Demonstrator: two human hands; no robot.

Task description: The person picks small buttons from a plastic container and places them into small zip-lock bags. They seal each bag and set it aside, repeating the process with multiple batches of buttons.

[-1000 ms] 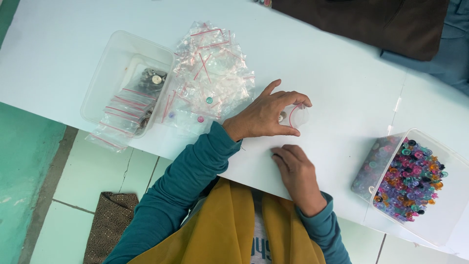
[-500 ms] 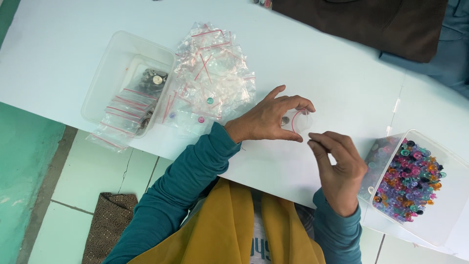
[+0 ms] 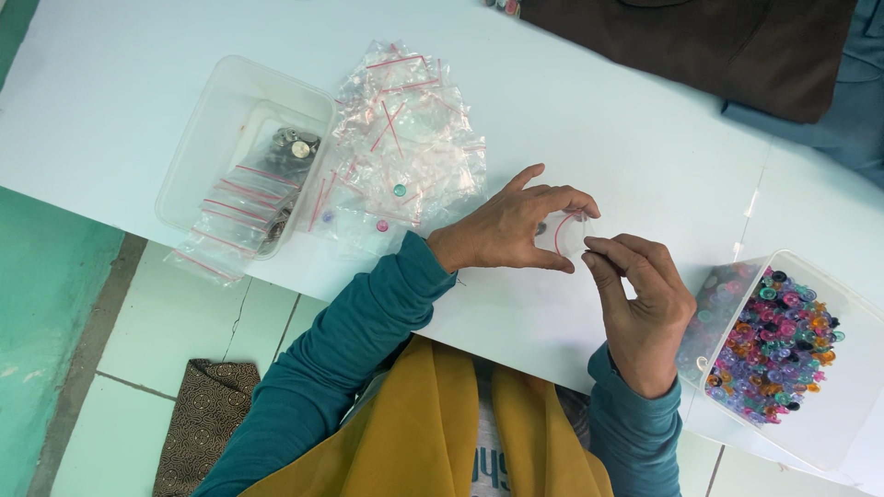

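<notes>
Left hand (image 3: 511, 225) pinches a small clear plastic zip bag with a red seal strip (image 3: 564, 234) at the white table's (image 3: 138, 110) near edge; right hand (image 3: 645, 308), fingertips closed together, meets the bag mouth, contents unclear. Risk: the slick bag slips from the pinch and a bead rolls over the near edge onto the pale tiled floor (image 3: 175, 340). Clear tub of coloured beads (image 3: 778, 345) overhangs the right end. Pile of empty bags (image 3: 405, 138) near the left.

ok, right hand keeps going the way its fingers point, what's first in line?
Likely the small clear bag with a red strip, held by the left hand; the right hand fingertips look at its edge already, though contact is unclear.
</notes>
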